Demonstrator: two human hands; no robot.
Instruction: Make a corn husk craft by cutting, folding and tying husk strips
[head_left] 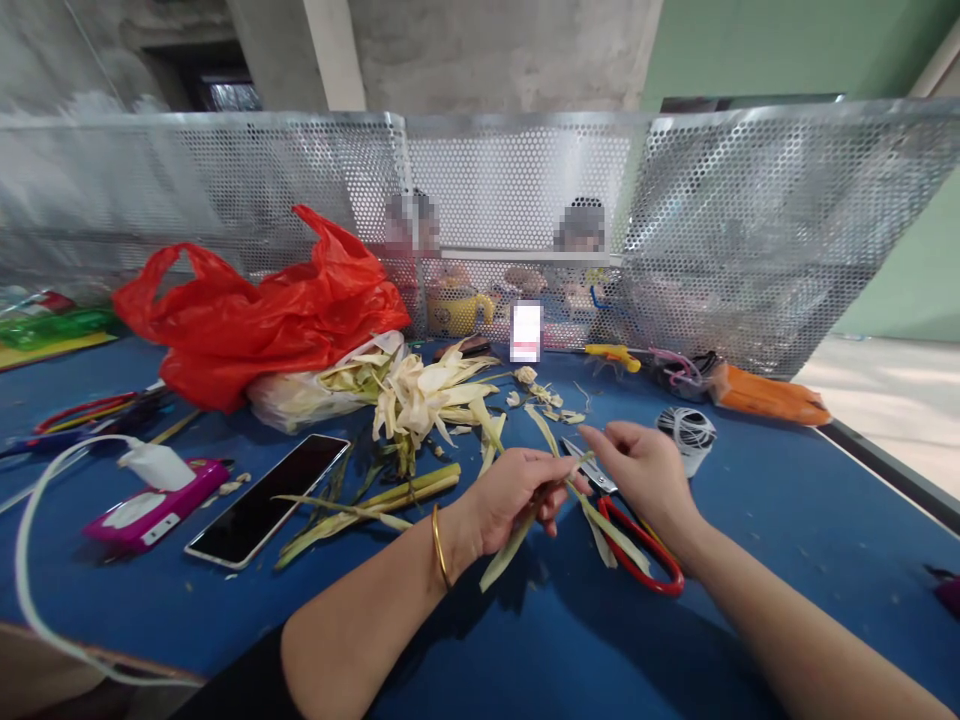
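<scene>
Long pale-green husk strips [508, 552] hang from my left hand [525, 495], whose fingers are closed on them. Close by on the right, my right hand [637, 465] pinches the end of a strip between thumb and forefinger. Between the two hands a short stretch of strip shows. Red-handled scissors [643, 572] lie on the blue table [480, 665] under and beside my right hand, blades pointing away. More husk strips rest by the scissors. Beyond my left hand sits a pile of cream dried husks [427, 390], with green stalks [375, 508] nearer to me.
A black phone [268, 500], a purple power strip [161, 505] with a white plug and a red plastic bag [277, 310] are on the left. A string spool [688, 435] and an orange packet [772, 395] stand right. Behind a perforated metal screen [517, 165] two people sit.
</scene>
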